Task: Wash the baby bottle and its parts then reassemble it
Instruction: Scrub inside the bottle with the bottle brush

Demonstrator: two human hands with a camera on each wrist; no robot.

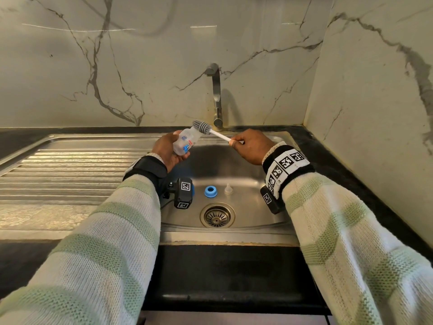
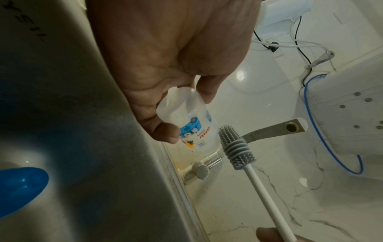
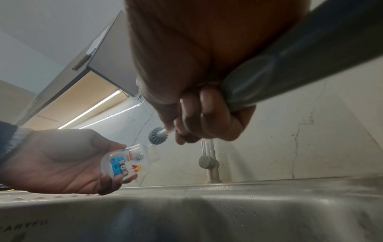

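My left hand (image 1: 167,148) grips a clear baby bottle (image 1: 186,143) with a blue print, held tilted over the back of the sink, its mouth pointing up and right. The bottle (image 2: 192,124) shows between thumb and fingers in the left wrist view, and again as the bottle (image 3: 126,161) in the right wrist view. My right hand (image 1: 250,146) pinches the white handle of a grey silicone bottle brush (image 1: 203,127). The brush head (image 2: 234,145) is just outside the bottle's mouth, not inside it. A blue collar ring (image 1: 210,191) and a clear teat (image 1: 228,189) lie on the sink floor.
The steel sink (image 1: 253,221) has a drain (image 1: 217,215) near its front, and a ribbed draining board (image 1: 70,170) on the left. A tap (image 1: 216,99) stands behind the hands; no water runs. Marble walls close the back and right side.
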